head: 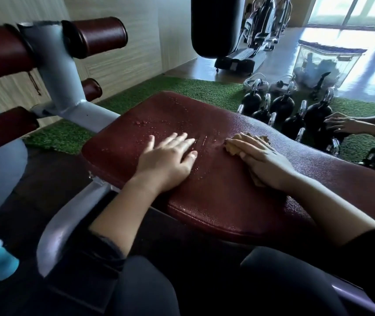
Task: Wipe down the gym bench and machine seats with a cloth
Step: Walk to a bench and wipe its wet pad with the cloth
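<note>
Cloth (245, 144) is tan and lies bunched on the dark red bench (216, 197), under the right hand (266, 160). That hand lies on top of the cloth and presses it down, and I cannot tell if the fingers curl round it. The left hand (166, 160) lies flat on the pad with its fingers spread and holds nothing.

Water drops (157, 124) sit on the far part of the pad, past the left hand. They could be missed if the cloth only rubs the near part. The wet pad looks slippery, so the flat left hand could slide. The cloth is small and bunched up, so it might just push the water off the edge.

Black kettlebells (282, 108) stand on the green grass mat (195, 87) just behind the bench. Another person's hand (341, 125) rests on one. A wide swing to the right could come near it. Red padded rollers (100, 36) on a grey frame (56, 71) stand at the left end, close to the wet part.
</note>
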A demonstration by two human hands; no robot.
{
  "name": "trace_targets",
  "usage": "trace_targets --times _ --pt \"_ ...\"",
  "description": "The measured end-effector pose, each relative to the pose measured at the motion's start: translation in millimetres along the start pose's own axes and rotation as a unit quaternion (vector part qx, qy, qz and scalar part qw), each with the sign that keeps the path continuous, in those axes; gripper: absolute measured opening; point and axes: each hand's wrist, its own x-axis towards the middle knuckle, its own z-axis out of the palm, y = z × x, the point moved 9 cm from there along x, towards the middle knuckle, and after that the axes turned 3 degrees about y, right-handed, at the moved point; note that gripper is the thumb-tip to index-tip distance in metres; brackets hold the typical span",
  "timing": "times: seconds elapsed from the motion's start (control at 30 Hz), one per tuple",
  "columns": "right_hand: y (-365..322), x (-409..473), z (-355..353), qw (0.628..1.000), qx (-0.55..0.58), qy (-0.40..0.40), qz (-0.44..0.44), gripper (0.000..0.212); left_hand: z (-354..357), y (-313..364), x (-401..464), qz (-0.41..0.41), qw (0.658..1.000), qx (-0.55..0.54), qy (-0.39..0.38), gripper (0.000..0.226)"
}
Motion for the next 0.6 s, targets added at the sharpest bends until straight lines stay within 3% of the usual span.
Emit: trace_targets --times 0.23,0.4,0.6 --pt "-64.0 -26.3 10.7 0.996 0.024 -0.011 -0.087 0.042 -10.2 -65.6 -24.3 -0.027 0.998 0.052 -0.009 0.048" --pt "-55.2 -22.1 11.8 0.998 0.038 -0.025 -0.040 0.049 -6.9 -64.2 -25.2 -0.021 0.997 0.060 0.032 0.061" --pt "-55.9 19.2 21.0 0.999 0.007 -0.033 0.002 0.047 -6.8 -66.0 -25.8 -0.023 0.997 0.058 0.051 0.061"
